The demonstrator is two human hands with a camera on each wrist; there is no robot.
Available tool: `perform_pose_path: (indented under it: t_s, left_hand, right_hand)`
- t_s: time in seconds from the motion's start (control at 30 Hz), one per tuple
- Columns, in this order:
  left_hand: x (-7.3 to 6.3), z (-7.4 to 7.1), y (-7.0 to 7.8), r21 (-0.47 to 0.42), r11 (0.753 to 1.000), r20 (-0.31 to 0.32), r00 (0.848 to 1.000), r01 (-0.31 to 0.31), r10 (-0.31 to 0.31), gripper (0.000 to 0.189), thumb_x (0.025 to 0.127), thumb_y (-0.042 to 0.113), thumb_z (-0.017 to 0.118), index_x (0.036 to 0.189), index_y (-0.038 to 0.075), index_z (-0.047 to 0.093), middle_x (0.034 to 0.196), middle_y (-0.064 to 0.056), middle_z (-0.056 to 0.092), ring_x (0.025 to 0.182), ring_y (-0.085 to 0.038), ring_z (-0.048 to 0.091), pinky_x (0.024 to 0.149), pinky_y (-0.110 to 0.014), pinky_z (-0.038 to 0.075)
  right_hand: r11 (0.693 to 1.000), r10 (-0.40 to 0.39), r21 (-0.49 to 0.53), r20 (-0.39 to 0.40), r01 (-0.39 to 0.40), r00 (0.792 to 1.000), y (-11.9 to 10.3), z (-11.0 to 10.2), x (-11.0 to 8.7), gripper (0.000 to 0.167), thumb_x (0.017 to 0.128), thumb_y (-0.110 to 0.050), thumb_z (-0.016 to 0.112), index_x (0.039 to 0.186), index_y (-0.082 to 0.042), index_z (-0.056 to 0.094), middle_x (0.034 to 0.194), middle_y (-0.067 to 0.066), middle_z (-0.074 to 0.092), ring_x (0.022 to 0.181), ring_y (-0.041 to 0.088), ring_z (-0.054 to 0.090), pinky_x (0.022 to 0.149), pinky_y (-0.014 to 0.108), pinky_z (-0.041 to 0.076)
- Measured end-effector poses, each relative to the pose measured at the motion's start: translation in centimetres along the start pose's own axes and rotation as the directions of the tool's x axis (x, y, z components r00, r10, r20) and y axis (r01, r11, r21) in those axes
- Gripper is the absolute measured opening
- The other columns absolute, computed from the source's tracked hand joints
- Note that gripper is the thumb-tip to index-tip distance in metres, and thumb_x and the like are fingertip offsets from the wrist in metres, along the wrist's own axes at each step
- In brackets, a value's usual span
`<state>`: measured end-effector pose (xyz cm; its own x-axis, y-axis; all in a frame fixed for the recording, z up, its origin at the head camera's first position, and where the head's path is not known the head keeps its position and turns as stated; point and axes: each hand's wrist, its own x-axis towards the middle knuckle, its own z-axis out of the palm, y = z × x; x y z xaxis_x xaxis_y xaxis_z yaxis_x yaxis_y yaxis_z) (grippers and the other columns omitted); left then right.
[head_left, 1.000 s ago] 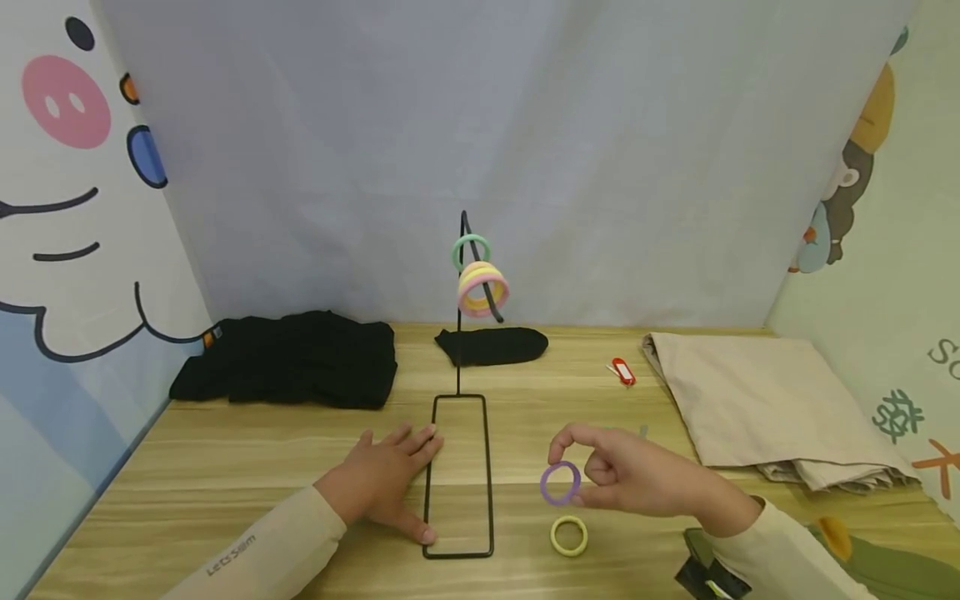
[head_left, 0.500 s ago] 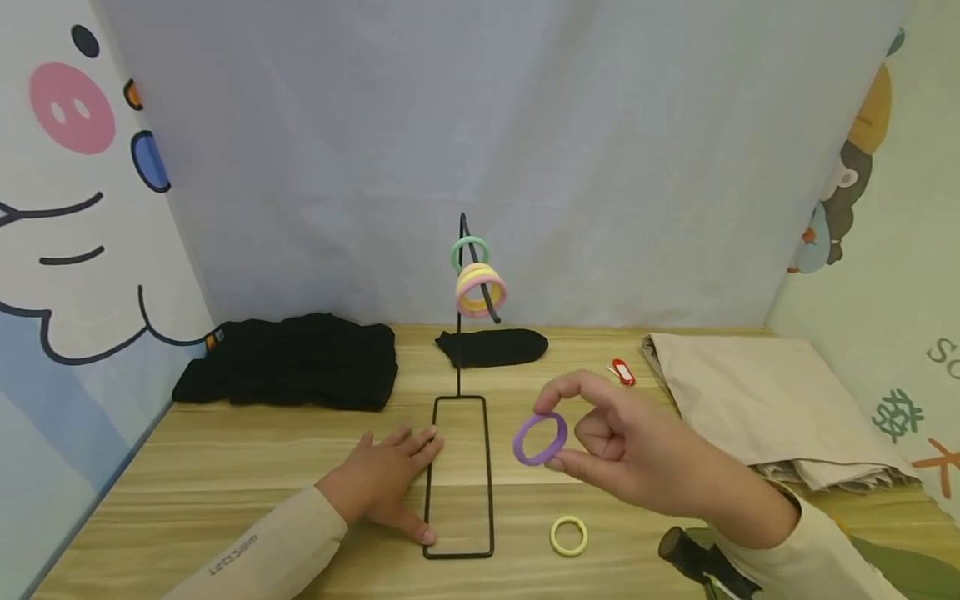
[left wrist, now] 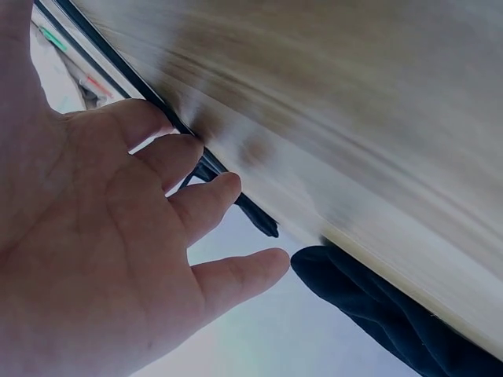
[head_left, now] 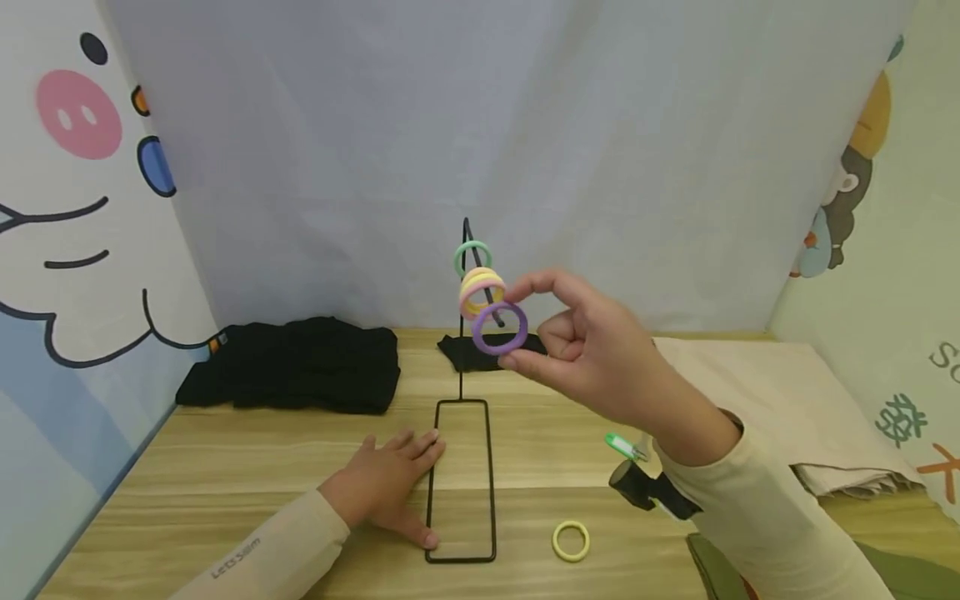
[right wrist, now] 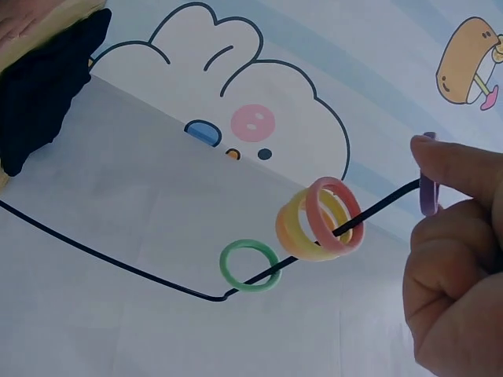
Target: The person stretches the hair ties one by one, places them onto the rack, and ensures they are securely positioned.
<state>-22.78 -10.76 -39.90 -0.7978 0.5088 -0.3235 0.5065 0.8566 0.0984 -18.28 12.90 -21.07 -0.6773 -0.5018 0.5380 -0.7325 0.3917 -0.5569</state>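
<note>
A purple ring (head_left: 495, 351) is pinched between the thumb and bent index finger of my right hand (head_left: 600, 354). In the right wrist view the ring stands nearly edge-on right at the tip of the rod of a black wire stand (head_left: 491, 483). Pink (head_left: 466, 307), yellow and orange rings hang bunched on that rod, and a green ring (right wrist: 227, 271) hangs farther back near the bend. My left hand (head_left: 386, 487) rests with fingers spread on the left side of the stand's rectangular base. A pale yellow ring (head_left: 556, 542) lies on the table right of the base.
Folded black cloth (head_left: 292, 367) lies at the back left, with a smaller black cloth (head_left: 457, 354) behind the stand. At the right are a beige cloth (head_left: 757, 392) and a green key tag (head_left: 621, 446) near the right sleeve. Printed curtains enclose the table.
My right hand has carried the purple ring up, forward and left from above the table to the rod's tip. The left hand stays on the base.
</note>
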Motion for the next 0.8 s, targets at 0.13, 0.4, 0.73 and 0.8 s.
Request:
perform_pose_path:
  t_s: [0.13, 0.4, 0.73, 0.8]
  left_hand:
    - [0.1, 0.2, 0.1, -0.001, 1.0, -0.002, 1.0, -0.001, 0.001, 0.118, 0.055, 0.081, 0.061, 0.149, 0.022, 0.022, 0.156, 0.003, 0.017, 0.142, -0.029, 0.018, 0.103, -0.065, 0.022]
    - [0.0, -0.1, 0.1, -0.008, 1.0, 0.009, 1.0, 0.008, -0.008, 0.117, 0.056, 0.08, 0.062, 0.149, 0.022, 0.021, 0.156, 0.002, 0.016, 0.143, -0.028, 0.017, 0.103, -0.065, 0.021]
    - [-0.1, 0.0, 0.2, -0.016, 1.0, -0.007, 1.0, 0.0, 0.0, 0.117, 0.055, 0.08, 0.063, 0.149, 0.022, 0.022, 0.156, 0.002, 0.016, 0.143, -0.028, 0.017, 0.103, -0.066, 0.021]
    - [-0.1, 0.1, 0.2, -0.01, 1.0, -0.007, 1.0, 0.0, 0.0, 0.117, 0.055, 0.08, 0.062, 0.149, 0.022, 0.022, 0.156, 0.002, 0.016, 0.142, -0.028, 0.017, 0.103, -0.065, 0.022]
  right_hand:
    - [0.997, 0.08, -0.016, 0.005, -0.079, 0.997, 0.6, 0.3, 0.3, 0.047, 0.076, -0.005, 0.075, 0.116, -0.006, 0.05, 0.05, -0.008, 0.019, 0.043, 0.001, 0.017, 0.042, 0.021, 0.022]
    - [0.989, 0.149, 0.014, 0.028, -0.15, 0.988, 1.5, 0.5, -0.5, 0.045, 0.078, -0.008, 0.073, 0.117, -0.007, 0.05, 0.05, -0.007, 0.019, 0.042, 0.004, 0.018, 0.041, 0.023, 0.023]
    - [0.944, 0.274, 0.158, 0.112, -0.289, 0.955, 5.9, 2.0, -3.4, 0.041, 0.08, -0.006, 0.071, 0.115, -0.003, 0.049, 0.051, -0.008, 0.019, 0.042, 0.003, 0.016, 0.043, 0.022, 0.024]
    - [0.923, 0.314, 0.185, 0.142, -0.337, 0.939, 6.7, 2.3, -4.0, 0.041, 0.08, -0.009, 0.071, 0.115, -0.005, 0.05, 0.051, -0.008, 0.018, 0.042, 0.004, 0.016, 0.043, 0.022, 0.023]
